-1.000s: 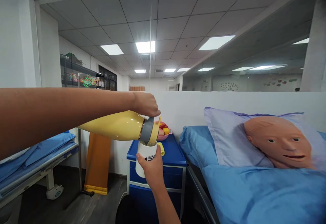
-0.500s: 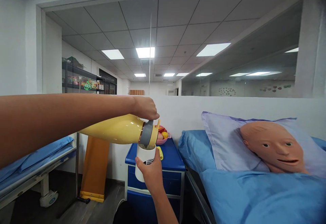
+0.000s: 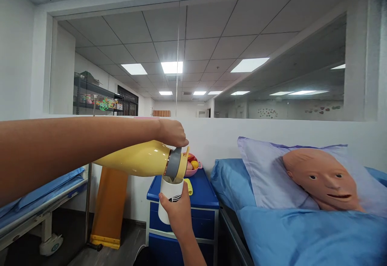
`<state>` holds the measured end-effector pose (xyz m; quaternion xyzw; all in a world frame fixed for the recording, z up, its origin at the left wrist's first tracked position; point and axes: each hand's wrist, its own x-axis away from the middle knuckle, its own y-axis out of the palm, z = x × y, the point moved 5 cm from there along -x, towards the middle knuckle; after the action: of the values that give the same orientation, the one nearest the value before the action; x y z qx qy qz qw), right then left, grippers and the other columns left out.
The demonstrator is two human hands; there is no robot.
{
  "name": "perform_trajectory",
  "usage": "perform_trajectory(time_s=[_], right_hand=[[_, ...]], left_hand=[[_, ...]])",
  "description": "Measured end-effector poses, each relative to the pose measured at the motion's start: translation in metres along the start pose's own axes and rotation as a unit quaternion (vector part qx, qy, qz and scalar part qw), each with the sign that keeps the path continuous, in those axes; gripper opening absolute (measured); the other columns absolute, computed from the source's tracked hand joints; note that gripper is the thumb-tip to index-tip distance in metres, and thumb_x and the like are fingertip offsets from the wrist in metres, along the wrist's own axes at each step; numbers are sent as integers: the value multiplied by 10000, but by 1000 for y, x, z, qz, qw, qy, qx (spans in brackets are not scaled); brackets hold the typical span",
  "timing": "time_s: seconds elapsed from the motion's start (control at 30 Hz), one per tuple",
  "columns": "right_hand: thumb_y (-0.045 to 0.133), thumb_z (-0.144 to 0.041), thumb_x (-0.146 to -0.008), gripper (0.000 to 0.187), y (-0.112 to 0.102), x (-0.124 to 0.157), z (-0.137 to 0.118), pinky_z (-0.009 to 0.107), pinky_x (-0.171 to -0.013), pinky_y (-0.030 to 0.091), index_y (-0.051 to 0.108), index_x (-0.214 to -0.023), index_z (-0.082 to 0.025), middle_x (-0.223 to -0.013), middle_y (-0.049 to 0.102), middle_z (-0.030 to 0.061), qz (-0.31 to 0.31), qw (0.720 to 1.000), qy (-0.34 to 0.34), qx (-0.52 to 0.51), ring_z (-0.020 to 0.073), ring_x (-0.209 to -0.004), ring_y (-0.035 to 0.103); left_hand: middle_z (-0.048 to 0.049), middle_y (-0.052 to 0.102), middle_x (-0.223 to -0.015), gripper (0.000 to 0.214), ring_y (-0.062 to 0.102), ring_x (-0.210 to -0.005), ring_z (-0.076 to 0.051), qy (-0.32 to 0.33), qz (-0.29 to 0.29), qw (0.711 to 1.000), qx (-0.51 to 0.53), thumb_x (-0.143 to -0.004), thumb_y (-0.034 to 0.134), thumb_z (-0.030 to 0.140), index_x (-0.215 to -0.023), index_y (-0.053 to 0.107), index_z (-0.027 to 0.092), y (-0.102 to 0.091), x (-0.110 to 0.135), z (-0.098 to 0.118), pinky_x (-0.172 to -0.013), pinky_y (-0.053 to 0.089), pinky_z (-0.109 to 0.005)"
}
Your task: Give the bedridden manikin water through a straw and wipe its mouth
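Note:
My left hand (image 3: 171,133) grips the neck of a yellow thermos flask (image 3: 136,159), which lies tipped almost level with its grey collar and spout over a white cup (image 3: 169,195). My right hand (image 3: 179,211) is wrapped round that cup from below and holds it in the air just under the spout. The cup carries a black striped mark. Both are held in front of a blue bedside cabinet (image 3: 201,195).
A pink bowl of fruit (image 3: 193,166) sits on the cabinet. To the right a manikin head (image 3: 320,177) rests on a lilac pillow (image 3: 266,173) under a blue sheet (image 3: 302,233). Another bed (image 3: 36,205) and an orange board (image 3: 109,205) stand at the left.
The view has tilted upward, so everything sits a little lower in the frame. The flask and cup keep the same pose relative to each other.

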<state>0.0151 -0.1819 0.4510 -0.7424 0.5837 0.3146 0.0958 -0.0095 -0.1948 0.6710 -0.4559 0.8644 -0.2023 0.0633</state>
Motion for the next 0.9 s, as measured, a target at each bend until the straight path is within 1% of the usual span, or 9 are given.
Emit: perform_trajectory(time_s=[0.13, 0.27, 0.33, 0.47, 0.6, 0.73, 0.83, 0.9], right_hand=[[730, -281, -620, 417, -4, 1, 1, 288, -663, 499, 562, -995, -206, -836, 681, 10, -11, 1000, 9, -1, 184, -743, 621], [730, -286, -615, 447, -8, 1, 6, 286, -669, 489, 563, -1022, -205, -850, 679, 10, -3, 1000, 21, -11, 182, -750, 617], [730, -291, -616, 457, -9, 2, 11, 292, -683, 486, 559, -1031, -207, -864, 679, 12, -4, 999, 29, -11, 185, -766, 617], [728, -288, -623, 449, -14, 2, 19, 293, -693, 484, 554, -1030, -210, -863, 667, 4, -1, 999, 38, -4, 181, -772, 611], [738, -296, -610, 489, -20, 2, 30, 292, -676, 494, 559, -1054, -198, -861, 679, 13, 5, 998, 54, -10, 182, -749, 618], [736, -302, -612, 521, -24, 1, 46, 298, -728, 503, 550, -1088, -196, -907, 694, 22, 3, 997, 73, -35, 188, -799, 630], [730, -303, -620, 486, -28, 1, 64, 292, -721, 495, 546, -1058, -198, -881, 689, 12, 1, 994, 106, -20, 188, -795, 625], [725, -307, -625, 460, -32, 0, 79, 290, -707, 488, 543, -1033, -200, -848, 680, 3, 0, 992, 128, -5, 186, -772, 618]], left_hand=[[-16, 655, -638, 124, 503, -502, -137, 14, 3, 1000, -19, -771, 621, 77, -772, 591, 197, 8, -4, 4, -491, 277, -294], [-44, 684, -708, 113, 526, -527, -149, 29, -26, 999, -38, -815, 573, 94, -855, 607, 194, 21, -9, 8, -477, 245, -303], [-51, 688, -722, 117, 540, -541, -155, 31, -31, 998, -39, -829, 556, 101, -878, 607, 194, 25, -13, 10, -472, 229, -303], [-54, 687, -717, 112, 545, -544, -155, 38, -23, 999, -29, -842, 549, 110, -881, 610, 196, 33, -21, 15, -480, 227, -299], [-64, 691, -730, 131, 547, -549, -161, 53, -25, 998, -23, -849, 532, 106, -901, 619, 189, 45, -31, 21, -488, 243, -307], [-56, 687, -719, 135, 537, -546, -159, 60, -2, 998, 17, -844, 530, 112, -885, 626, 197, 57, -45, 29, -506, 271, -315], [-49, 684, -723, 139, 539, -569, -162, 66, 0, 996, 67, -850, 521, 132, -875, 629, 214, 74, -58, 38, -537, 295, -321], [-52, 686, -738, 150, 547, -589, -164, 68, -13, 992, 101, -848, 519, 132, -892, 629, 223, 93, -68, 41, -554, 301, -321]])
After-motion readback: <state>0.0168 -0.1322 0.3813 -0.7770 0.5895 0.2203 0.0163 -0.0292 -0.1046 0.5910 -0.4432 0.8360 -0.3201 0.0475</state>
